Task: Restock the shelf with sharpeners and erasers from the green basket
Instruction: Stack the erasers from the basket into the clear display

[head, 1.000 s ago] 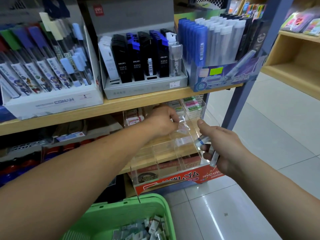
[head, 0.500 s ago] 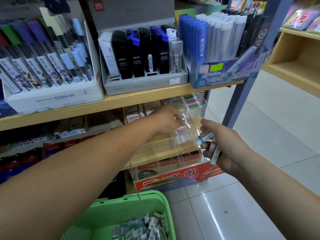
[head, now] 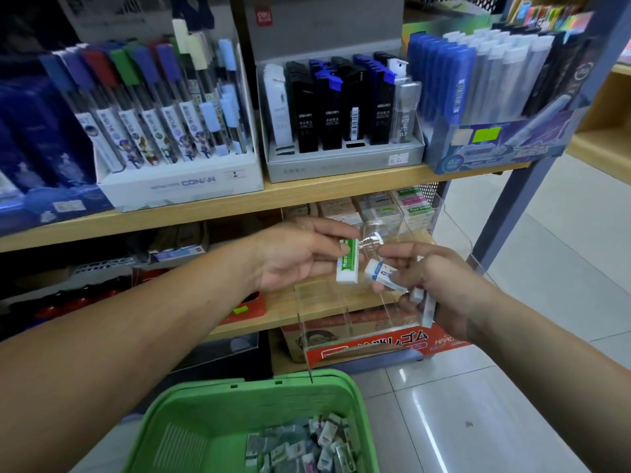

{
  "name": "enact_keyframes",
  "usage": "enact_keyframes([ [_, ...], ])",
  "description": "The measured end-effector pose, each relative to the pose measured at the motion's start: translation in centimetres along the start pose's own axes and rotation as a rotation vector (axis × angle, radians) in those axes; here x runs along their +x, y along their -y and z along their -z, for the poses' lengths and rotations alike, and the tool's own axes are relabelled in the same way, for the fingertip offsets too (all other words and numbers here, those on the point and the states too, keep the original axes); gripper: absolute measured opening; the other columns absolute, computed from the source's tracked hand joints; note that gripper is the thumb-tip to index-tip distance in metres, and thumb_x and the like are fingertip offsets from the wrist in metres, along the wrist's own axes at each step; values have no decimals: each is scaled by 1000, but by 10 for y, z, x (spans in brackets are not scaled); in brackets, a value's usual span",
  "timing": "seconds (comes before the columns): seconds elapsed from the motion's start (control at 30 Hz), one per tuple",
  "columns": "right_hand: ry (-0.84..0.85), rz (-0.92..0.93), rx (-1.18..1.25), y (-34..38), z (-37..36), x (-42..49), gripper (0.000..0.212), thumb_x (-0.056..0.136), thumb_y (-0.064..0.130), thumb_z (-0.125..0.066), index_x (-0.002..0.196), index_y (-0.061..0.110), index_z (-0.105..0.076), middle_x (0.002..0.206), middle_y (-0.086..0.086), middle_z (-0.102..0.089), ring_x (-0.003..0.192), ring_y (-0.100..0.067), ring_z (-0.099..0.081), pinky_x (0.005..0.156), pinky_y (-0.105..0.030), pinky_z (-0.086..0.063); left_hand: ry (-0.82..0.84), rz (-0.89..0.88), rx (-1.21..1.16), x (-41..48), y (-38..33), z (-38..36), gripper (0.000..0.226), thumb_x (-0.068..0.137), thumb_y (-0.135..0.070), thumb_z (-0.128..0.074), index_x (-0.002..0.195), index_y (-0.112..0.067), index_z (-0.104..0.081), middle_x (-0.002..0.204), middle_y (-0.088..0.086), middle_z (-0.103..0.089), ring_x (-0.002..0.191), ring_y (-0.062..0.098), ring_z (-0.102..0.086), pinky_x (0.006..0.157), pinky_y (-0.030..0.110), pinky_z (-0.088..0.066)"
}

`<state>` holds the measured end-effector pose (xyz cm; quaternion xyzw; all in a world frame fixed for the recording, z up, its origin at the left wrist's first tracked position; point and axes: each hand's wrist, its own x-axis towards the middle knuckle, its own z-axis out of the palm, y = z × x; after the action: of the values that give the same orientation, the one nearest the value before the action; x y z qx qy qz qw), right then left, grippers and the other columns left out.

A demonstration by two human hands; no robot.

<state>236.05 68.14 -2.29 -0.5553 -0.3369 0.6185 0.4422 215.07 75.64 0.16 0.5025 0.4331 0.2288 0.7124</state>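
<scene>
Mid-frame, we see the left hand [head: 300, 259] pinching a green-sleeved eraser [head: 347, 264] between thumb and fingers. It sits just beside the right hand [head: 440, 288], whose grip pinches a blue-sleeved eraser [head: 382, 274] — with more white erasers [head: 428, 307] tucked under its curled fingers. Both hands hover over the clear divided tray [head: 358, 315] on the lower shelf [head: 280, 302]. At bottom centre, the green basket [head: 191, 421] holds a heap of wrapped pieces [head: 300, 445].

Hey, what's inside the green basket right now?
The green basket holds a heap of small wrapped packets against its right side; its left floor shows bare. Whatever lies under the heap is covered.
</scene>
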Motion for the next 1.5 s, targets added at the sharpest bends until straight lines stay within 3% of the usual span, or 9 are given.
enact_keyframes([
  [0.27, 16, -17, 14, 0, -6, 3, 43, 91, -23, -54, 120, 4, -70, 108, -16, -79, 89, -26, -79, 40, -23, -41, -32, 18, 50, -20, 11, 7, 30, 100, -2, -60, 130, 0, -62, 116, 18, -75, 107, 26, -75, 88, 35, -62],
  [0.47, 12, -55, -65, -8, -9, 5, 26, 96, -3, -67, 119, 9, -65, 118, -17, -75, 91, -33, -79, 59, -35, -48, -85, -39, 517, -38, 28, 9, 11, 109, -19, -48, 115, -23, -55, 116, 17, -67, 90, 24, -77, 72, 36, -66],
  [0.67, 25, -57, -227, -12, -8, -4, 29, 96, 6, -71, 123, 16, -67, 103, -17, -76, 70, -28, -77, 45, -26, -39, -58, -54, 834, -45, 37, 10, 41, 100, -17, -66, 135, -35, -55, 112, -1, -64, 93, 10, -70, 72, 21, -56],
  [0.9, -2, -96, -229, -15, 0, -4, 35, 91, -11, -70, 124, -1, -64, 110, -20, -73, 83, -38, -79, 53, -30, -48, -177, -79, 965, -43, 46, 2, 10, 83, -20, -87, 84, -23, -77, 80, -7, -76, 75, 2, -71, 69, 21, -59],
  [1.03, -33, -30, -372, -12, 1, -5, 25, 85, -8, -77, 107, 4, -75, 77, -14, -77, 57, -25, -72, 55, -32, -45, -282, -100, 898, -38, 59, -7, 13, 80, -18, -90, 75, -16, -77, 67, -8, -73, 60, -2, -66, 55, 17, -53],
  [1.17, -59, 96, -699, -13, 5, -1, 18, 83, -3, -81, 95, 10, -80, 64, -8, -69, 35, -11, -50, 42, -22, -41, -211, -19, 1110, -36, 68, -6, 11, 86, -22, -82, 75, -23, -79, 75, -11, -75, 76, 4, -69, 75, 36, -64],
  [1.23, -41, 177, -863, -14, 3, 3, 17, 84, 1, -82, 89, 18, -82, 82, 1, -74, 45, -4, -57, 41, -17, -42, -236, -40, 1189, -35, 66, -7, 6, 90, -24, -77, 87, -28, -81, 89, -15, -74, 88, 6, -68, 83, 36, -62],
  [1.33, 45, 245, -1133, -13, -4, 10, 26, 86, 7, -80, 82, 32, -80, 90, 23, -67, 78, 3, -61, 64, -12, -46, -287, -87, 1085, -35, 64, -3, 15, 95, -21, -71, 106, -27, -79, 104, -17, -68, 102, 4, -64, 88, 20, -52],
  [1.5, 144, 191, -1460, -20, -11, 24, 19, 87, 19, -76, 89, 36, -82, 101, 18, -72, 99, -12, -67, 91, -36, -59, -273, -119, 991, -41, 69, 7, 12, 95, -20, -72, 104, -24, -79, 105, -14, -71, 103, 2, -65, 90, 20, -54],
])
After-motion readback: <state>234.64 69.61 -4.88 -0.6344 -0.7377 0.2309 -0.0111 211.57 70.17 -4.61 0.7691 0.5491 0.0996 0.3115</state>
